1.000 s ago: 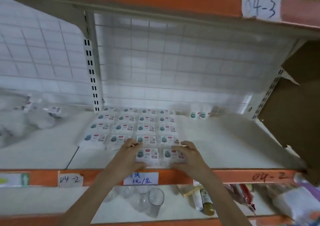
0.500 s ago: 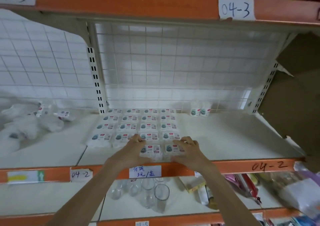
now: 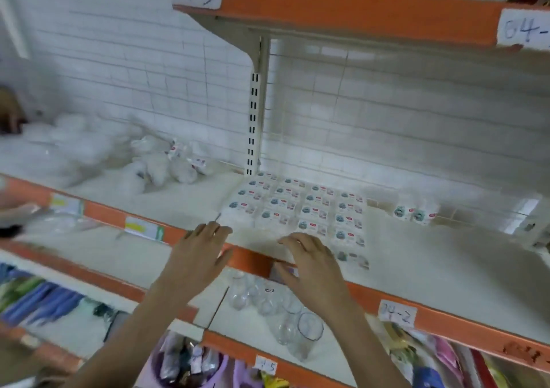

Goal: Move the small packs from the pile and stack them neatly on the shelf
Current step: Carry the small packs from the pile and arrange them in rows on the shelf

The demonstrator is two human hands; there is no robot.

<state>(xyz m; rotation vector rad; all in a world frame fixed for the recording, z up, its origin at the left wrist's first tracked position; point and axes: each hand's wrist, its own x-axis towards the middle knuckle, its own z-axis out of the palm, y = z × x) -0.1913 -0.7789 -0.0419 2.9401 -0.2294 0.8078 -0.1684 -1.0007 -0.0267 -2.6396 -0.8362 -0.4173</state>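
Observation:
Small white packs with teal and red labels lie in a neat grid (image 3: 300, 206) on the white shelf (image 3: 431, 256), just right of the slotted upright. A loose pile of packs (image 3: 169, 164) sits on the shelf section to the left. My left hand (image 3: 198, 253) hovers over the orange front rail with fingers spread, holding nothing. My right hand (image 3: 312, 261) is beside it, fingers loosely bent and empty, near the front row of the grid. One pack (image 3: 352, 259) shows just right of that hand.
Two packs (image 3: 413, 213) stand apart further right near the back mesh. The orange rail (image 3: 446, 319) carries paper labels. Clear glasses (image 3: 285, 313) stand on the shelf below. Another shelf hangs overhead. A person's hand shows at the far left edge.
Both hands have let go of the front packs and pulled back toward the shelf's front rail. The view has swung left, bringing the pile into sight.

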